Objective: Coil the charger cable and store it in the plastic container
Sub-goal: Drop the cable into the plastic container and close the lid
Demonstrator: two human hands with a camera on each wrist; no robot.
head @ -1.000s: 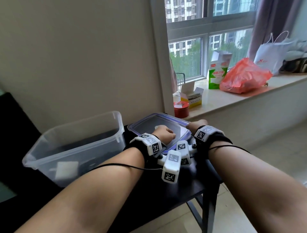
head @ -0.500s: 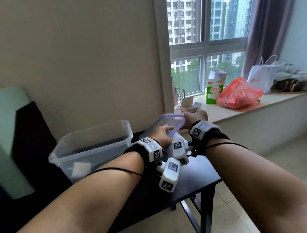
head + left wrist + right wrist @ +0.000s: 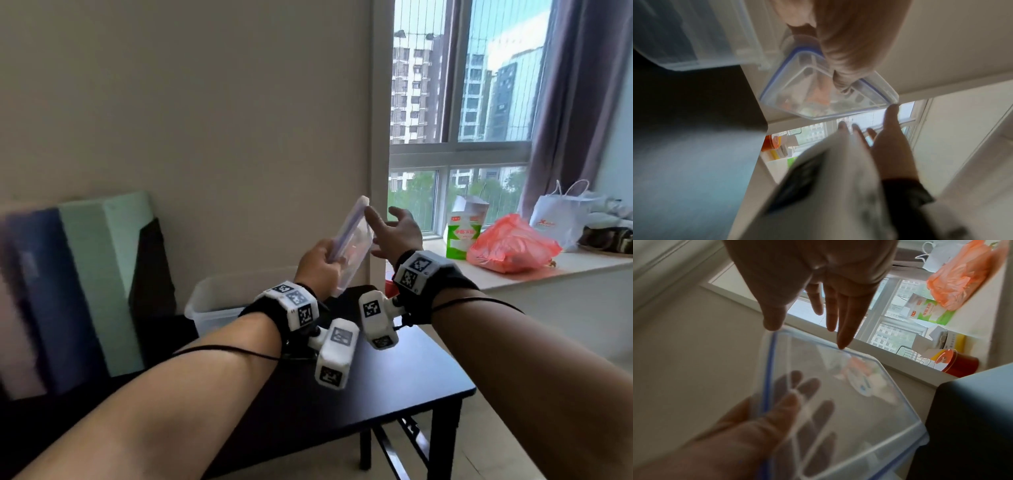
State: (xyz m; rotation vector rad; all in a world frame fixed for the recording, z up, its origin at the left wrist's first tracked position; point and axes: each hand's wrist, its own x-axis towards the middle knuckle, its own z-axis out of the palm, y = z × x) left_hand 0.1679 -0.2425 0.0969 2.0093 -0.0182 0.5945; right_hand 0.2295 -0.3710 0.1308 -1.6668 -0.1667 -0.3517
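My left hand [image 3: 320,263] grips a clear lid with a blue seal [image 3: 352,246] by its lower end and holds it up on edge above the table. In the right wrist view the left hand's fingers [image 3: 807,395] show through the lid [image 3: 849,402]. My right hand [image 3: 387,226] is spread with straight fingers just right of the lid; its fingertips [image 3: 842,344] meet the lid's upper edge. The clear plastic container [image 3: 219,301] stands on the table behind my left wrist. No charger cable shows in any view.
The black table [image 3: 394,383] lies below both arms, its right edge near the windowsill [image 3: 565,267]. On the sill are a red tin [image 3: 960,365], a green-and-white carton [image 3: 464,233], an orange bag [image 3: 513,246] and a white bag [image 3: 558,216]. Dark and green panels [image 3: 102,274] lean at the left.
The lid has gone from lying flat on the table to standing on edge in the air. My right hand has let go of it and spread its fingers.
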